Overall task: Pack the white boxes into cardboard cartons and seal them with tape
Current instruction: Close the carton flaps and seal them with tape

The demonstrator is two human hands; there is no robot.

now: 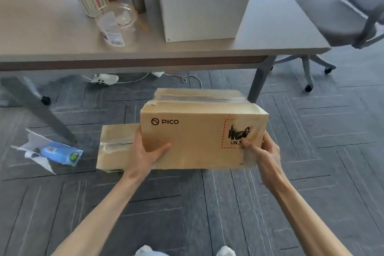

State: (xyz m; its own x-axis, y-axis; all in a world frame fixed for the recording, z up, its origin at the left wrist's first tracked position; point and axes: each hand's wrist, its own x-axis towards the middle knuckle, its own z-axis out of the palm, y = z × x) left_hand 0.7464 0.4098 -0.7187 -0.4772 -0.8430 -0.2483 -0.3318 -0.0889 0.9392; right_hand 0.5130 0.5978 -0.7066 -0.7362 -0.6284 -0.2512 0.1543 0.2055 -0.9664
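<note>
I have the taped brown cardboard carton (197, 137) between both hands over the grey carpet floor (207, 203). My left hand (149, 151) curls round its left end and my right hand (264, 151) round its right end, thumbs on the near face. That face reads PICO and carries a red-dashed label. Glossy tape covers the top seam.

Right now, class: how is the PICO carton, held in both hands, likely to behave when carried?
Probably stiff: the PICO carton keeps flat faces between the left hand and right hand. Its tape looks glossy, perhaps slippery. Boxy; unlikely to roll.
</note>
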